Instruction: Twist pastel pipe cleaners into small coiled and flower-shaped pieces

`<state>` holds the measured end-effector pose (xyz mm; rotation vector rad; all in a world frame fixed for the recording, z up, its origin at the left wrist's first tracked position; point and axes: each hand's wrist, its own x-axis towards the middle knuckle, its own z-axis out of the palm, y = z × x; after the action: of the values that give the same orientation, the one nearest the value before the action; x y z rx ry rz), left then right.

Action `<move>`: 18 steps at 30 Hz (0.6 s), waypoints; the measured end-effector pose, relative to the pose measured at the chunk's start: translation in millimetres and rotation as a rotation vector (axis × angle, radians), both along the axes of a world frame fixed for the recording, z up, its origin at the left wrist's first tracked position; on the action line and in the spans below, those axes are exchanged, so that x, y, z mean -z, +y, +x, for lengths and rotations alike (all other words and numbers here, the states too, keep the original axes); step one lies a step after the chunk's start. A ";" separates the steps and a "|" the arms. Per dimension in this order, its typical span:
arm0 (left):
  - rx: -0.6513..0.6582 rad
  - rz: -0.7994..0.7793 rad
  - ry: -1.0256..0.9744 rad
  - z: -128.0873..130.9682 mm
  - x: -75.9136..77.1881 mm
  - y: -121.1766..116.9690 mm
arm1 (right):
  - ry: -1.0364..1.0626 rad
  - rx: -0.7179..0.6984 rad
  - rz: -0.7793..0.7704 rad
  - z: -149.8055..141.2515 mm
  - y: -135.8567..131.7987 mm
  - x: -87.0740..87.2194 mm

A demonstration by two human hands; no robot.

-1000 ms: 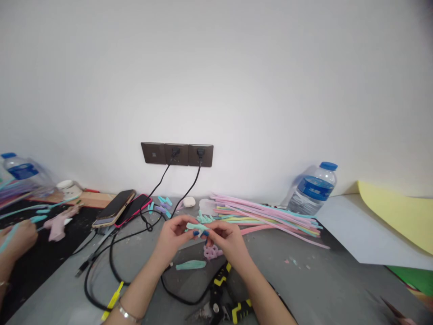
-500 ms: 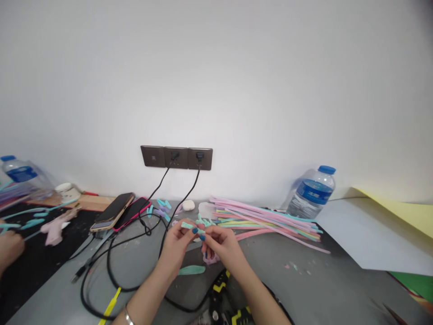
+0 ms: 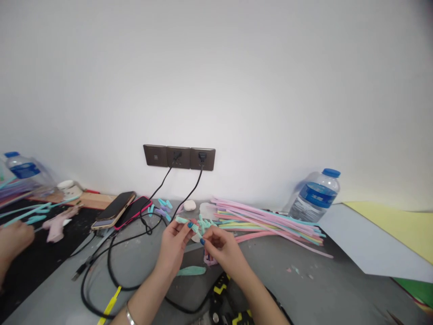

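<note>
My left hand and my right hand meet above the grey table. Both pinch a short teal pipe-cleaner piece between thumb and fingertips; the nails are painted blue. Under the right hand lies a small lilac pipe-cleaner loop shape. A folded teal piece rests on the table below my left hand. A bundle of long pastel pipe cleaners lies just behind the hands to the right.
Black and yellow pliers lie by my right forearm. Black cables run from wall sockets to two phones. A water bottle stands at the right, with white and yellow sheets. Another person's hand works at the far left beside a glue gun.
My hands have turned the teal piece so its left end points up and left. The person's hand at the far left has shifted slightly.
</note>
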<state>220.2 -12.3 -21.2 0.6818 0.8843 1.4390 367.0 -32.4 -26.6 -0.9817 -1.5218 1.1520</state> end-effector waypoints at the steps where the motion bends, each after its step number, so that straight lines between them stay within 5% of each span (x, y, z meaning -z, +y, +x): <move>1: 0.008 -0.010 -0.015 0.7 -0.1 -0.8 | -0.006 0.000 0.010 0.3 -0.3 -0.4; 9: 0.133 0.059 0.064 -3.1 -4.7 -1.9 | 0.087 0.037 0.112 4.6 -1.5 -4.5; 18: 0.504 0.035 0.178 -6.6 -10.5 -5.7 | 0.238 -0.081 0.021 8.7 -1.4 -9.3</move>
<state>213.6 -18.0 -10.7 0.9905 0.7540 0.9544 375.7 -33.7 -17.3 -0.7454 -1.3894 1.2594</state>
